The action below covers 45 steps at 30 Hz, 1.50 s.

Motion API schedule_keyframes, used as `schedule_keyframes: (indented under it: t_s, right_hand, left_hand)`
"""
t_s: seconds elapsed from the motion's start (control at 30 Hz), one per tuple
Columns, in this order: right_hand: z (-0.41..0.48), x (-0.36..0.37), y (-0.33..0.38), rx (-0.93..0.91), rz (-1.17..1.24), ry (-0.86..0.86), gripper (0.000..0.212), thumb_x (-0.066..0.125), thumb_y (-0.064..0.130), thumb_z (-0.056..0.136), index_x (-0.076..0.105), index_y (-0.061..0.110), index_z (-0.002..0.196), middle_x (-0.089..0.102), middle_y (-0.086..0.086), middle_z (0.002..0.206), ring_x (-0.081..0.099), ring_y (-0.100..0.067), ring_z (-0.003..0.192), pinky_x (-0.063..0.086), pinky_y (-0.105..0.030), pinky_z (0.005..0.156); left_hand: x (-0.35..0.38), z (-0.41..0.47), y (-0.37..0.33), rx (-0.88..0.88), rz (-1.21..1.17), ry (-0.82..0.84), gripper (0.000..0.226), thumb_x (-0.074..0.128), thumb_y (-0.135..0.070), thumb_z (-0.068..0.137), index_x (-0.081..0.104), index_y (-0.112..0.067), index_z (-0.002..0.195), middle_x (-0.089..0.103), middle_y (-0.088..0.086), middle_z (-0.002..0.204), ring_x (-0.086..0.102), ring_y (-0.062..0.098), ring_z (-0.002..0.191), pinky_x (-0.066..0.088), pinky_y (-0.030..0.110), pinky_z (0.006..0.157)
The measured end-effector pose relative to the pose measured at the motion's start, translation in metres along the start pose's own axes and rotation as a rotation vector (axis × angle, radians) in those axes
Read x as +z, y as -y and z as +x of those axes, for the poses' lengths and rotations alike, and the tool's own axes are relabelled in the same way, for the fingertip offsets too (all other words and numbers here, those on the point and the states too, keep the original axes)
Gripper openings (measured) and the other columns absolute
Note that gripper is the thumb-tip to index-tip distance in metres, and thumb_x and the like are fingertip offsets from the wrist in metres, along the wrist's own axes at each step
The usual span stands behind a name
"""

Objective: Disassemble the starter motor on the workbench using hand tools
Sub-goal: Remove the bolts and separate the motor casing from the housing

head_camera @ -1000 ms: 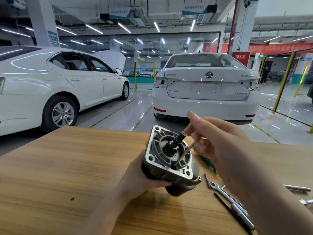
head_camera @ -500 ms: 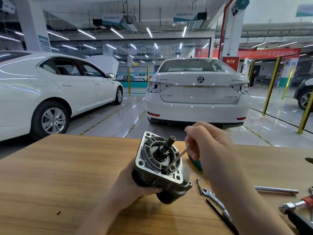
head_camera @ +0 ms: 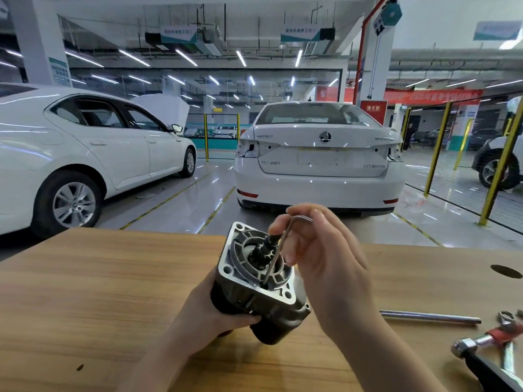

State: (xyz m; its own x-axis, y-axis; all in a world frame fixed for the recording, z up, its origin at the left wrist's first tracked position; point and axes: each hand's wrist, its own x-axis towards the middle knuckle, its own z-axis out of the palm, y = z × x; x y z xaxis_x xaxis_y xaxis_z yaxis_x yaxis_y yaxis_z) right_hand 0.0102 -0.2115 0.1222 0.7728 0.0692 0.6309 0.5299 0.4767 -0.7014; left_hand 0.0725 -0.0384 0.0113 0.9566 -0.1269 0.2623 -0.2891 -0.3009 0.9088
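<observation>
**Hex key seated in starter motor at mid-worktop**

Your left hand [head_camera: 203,315] wraps the dark body of the starter motor [head_camera: 254,290] from below, grip closed round it. The silver flange is tilted up toward the far edge of the worktop [head_camera: 99,292]. The motor sits about midway between the left and right edges, nearer the far edge than the near one. Whether its lower end touches the wood cannot be told.

Your right hand [head_camera: 319,250] pinches an L-shaped hex key [head_camera: 274,261] near its bend, grip narrow on the shaft. The long leg runs down beside the black pinion shaft, and its tip is inside the flange recess at the near rim.

Wood grain runs unbroken from the motor out to the left edge, apart from one small dark speck [head_camera: 80,367] toward the near left corner. To the right a steel rod [head_camera: 430,316] lies flat, well apart from the motor. A chrome-headed tool [head_camera: 460,348] lies crowded by the near right corner. A round hole [head_camera: 506,271] opens at the right edge. Beyond the far edge stands a white car [head_camera: 319,165].
</observation>
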Motion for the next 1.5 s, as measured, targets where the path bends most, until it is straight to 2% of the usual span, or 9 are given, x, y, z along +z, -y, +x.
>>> schedule_keyframes:
  t_s: [0.2,0.37,0.53,0.63,0.77,0.97,1.17,1.37,1.5]
  right_hand:
    - [0.004,-0.002,-0.002,0.194,0.129,-0.156,0.040,0.048,0.045,0.087,0.060,0.021,0.058,0.046,0.005,0.045,0.041,-0.007,0.042,0.037,-0.019,0.052]
    - [-0.002,0.003,-0.004,0.088,-0.059,-0.226,0.029,0.032,0.034,0.096,0.045,0.017,0.078,0.035,0.010,0.040,0.031,-0.007,0.042,0.030,-0.015,0.045]
    - [-0.008,0.009,-0.006,-0.053,-0.207,-0.288,0.034,0.050,0.047,0.075,0.046,0.013,0.079,0.042,0.012,0.044,0.036,-0.001,0.041,0.033,-0.010,0.042]
    - [-0.008,0.008,-0.011,-0.113,-0.277,-0.269,0.026,0.053,0.045,0.084,0.050,0.020,0.079,0.049,0.013,0.050,0.042,0.000,0.046,0.036,-0.011,0.046]
    - [-0.006,0.003,-0.008,-0.130,-0.393,-0.067,0.020,0.046,0.035,0.087,0.065,0.033,0.086,0.055,0.009,0.053,0.042,-0.007,0.047,0.033,-0.019,0.046]
    - [0.004,-0.014,0.025,0.231,-0.289,0.417,0.022,0.046,0.037,0.086,0.068,0.037,0.090,0.067,-0.002,0.065,0.041,-0.004,0.037,0.036,-0.014,0.044]
    - [0.001,-0.013,0.026,0.306,-0.101,0.482,0.022,0.059,0.048,0.080,0.069,0.029,0.085,0.065,0.004,0.071,0.069,-0.026,0.089,0.051,-0.027,0.085]
    - [0.000,-0.005,0.026,0.200,-0.242,0.240,0.036,0.057,0.035,0.080,0.050,0.018,0.049,0.051,0.001,0.042,0.072,-0.027,0.070,0.045,-0.008,0.060]
    - [-0.003,-0.005,0.017,0.144,-0.328,0.162,0.021,0.037,0.024,0.078,0.047,0.021,0.059,0.052,-0.001,0.054,0.071,-0.024,0.069,0.043,-0.008,0.052]
  left_hand:
    - [0.000,0.000,0.002,0.059,0.026,-0.008,0.072,0.089,-0.044,0.035,0.056,-0.053,0.098,0.066,-0.025,0.103,0.059,-0.010,0.095,0.046,0.014,0.073]
    - [-0.002,-0.001,0.008,0.073,0.025,0.030,0.078,0.090,-0.047,0.035,0.060,-0.038,0.106,0.069,-0.015,0.107,0.062,-0.002,0.099,0.049,0.018,0.079]
    - [-0.002,0.000,0.009,0.092,0.052,0.023,0.076,0.090,-0.044,0.036,0.060,-0.039,0.106,0.068,-0.020,0.106,0.061,-0.006,0.098,0.048,0.004,0.070]
    - [-0.002,0.000,0.009,0.086,0.052,0.028,0.077,0.090,-0.045,0.036,0.059,-0.041,0.106,0.067,-0.021,0.107,0.060,-0.007,0.098,0.048,0.003,0.069]
    - [-0.002,0.000,0.008,0.096,0.035,0.024,0.077,0.090,-0.044,0.035,0.061,-0.036,0.105,0.069,-0.017,0.106,0.062,-0.002,0.098,0.050,0.010,0.070]
    - [-0.003,-0.003,0.006,0.119,0.027,0.062,0.080,0.090,-0.049,0.036,0.061,-0.031,0.109,0.069,-0.014,0.108,0.062,0.001,0.101,0.049,0.009,0.076]
    - [-0.002,-0.002,0.001,0.109,0.024,0.044,0.073,0.090,-0.045,0.038,0.059,-0.042,0.104,0.069,-0.015,0.107,0.062,-0.001,0.099,0.050,0.013,0.073]
    - [0.000,0.004,0.001,0.049,0.008,0.002,0.072,0.090,-0.043,0.037,0.058,-0.046,0.102,0.069,-0.018,0.104,0.061,-0.006,0.095,0.045,0.019,0.077]
    - [-0.001,0.004,0.004,0.019,0.018,-0.007,0.074,0.089,-0.044,0.035,0.060,-0.035,0.102,0.069,-0.017,0.101,0.062,-0.005,0.093,0.045,0.021,0.078]
